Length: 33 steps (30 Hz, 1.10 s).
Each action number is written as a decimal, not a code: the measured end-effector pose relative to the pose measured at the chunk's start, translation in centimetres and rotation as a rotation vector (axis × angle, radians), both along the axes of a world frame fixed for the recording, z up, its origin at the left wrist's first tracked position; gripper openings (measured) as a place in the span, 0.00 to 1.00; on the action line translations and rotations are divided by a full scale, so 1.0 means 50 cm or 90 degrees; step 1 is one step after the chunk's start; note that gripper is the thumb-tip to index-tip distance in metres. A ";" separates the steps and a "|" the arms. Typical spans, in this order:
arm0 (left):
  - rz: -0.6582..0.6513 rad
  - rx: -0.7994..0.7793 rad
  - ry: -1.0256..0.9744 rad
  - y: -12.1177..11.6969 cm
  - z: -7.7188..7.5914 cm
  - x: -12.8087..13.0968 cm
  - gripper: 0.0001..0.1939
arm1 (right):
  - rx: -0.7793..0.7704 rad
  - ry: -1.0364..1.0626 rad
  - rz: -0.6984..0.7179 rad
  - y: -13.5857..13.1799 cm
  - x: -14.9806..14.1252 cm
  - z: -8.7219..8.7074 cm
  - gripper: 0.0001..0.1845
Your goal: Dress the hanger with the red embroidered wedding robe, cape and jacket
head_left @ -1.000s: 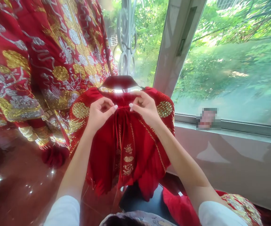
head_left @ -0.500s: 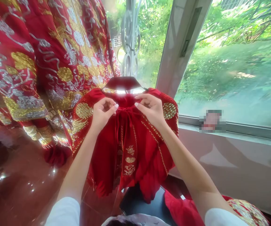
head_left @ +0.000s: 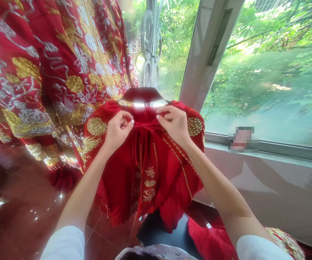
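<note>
A red embroidered garment (head_left: 119, 169) with gold medallions and beaded trim hangs in front of me on a dark hanger (head_left: 141, 94). At its neckline, a thin red tie cord (head_left: 145, 125) is knotted in the middle, its loops and ends dangling below. My left hand (head_left: 118, 131) pinches one side of the cord between thumb and forefinger. On the other side my right hand (head_left: 173, 124) pinches the cord too. The stretch between the two hands looks taut.
Larger red garments (head_left: 72, 68) with gold and silver embroidery hang at the left. A window (head_left: 267, 83) with a sill stands at the right, a blurred patch on it. Below are a black seat-like surface (head_left: 164, 234), more red cloth (head_left: 212, 236) and a shiny reddish tiled floor (head_left: 37, 202).
My hands have moved slightly apart, the left one a little leftward, and the cord between them looks straighter and tighter. The hanging garment has barely shifted.
</note>
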<state>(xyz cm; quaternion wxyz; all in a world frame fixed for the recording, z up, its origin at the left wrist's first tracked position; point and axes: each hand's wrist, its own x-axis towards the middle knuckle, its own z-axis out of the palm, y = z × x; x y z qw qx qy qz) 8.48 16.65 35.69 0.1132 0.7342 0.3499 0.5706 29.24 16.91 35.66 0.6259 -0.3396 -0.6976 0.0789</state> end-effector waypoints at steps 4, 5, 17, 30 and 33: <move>-0.009 -0.004 0.001 0.005 0.004 -0.009 0.04 | -0.006 -0.010 -0.005 0.000 0.009 0.004 0.03; -0.008 -0.002 0.008 0.005 0.006 -0.010 0.05 | -0.004 -0.017 -0.009 -0.001 0.012 0.005 0.03; 0.040 0.037 0.074 0.022 -0.009 -0.022 0.03 | 0.002 -0.056 -0.054 0.004 0.036 -0.010 0.07; 0.112 -0.019 0.196 0.046 0.115 -0.192 0.23 | 0.032 -0.149 -0.178 0.023 0.166 -0.024 0.20; 0.087 -0.044 0.182 0.075 0.092 -0.213 0.27 | 0.018 -0.151 -0.153 0.033 0.177 -0.023 0.18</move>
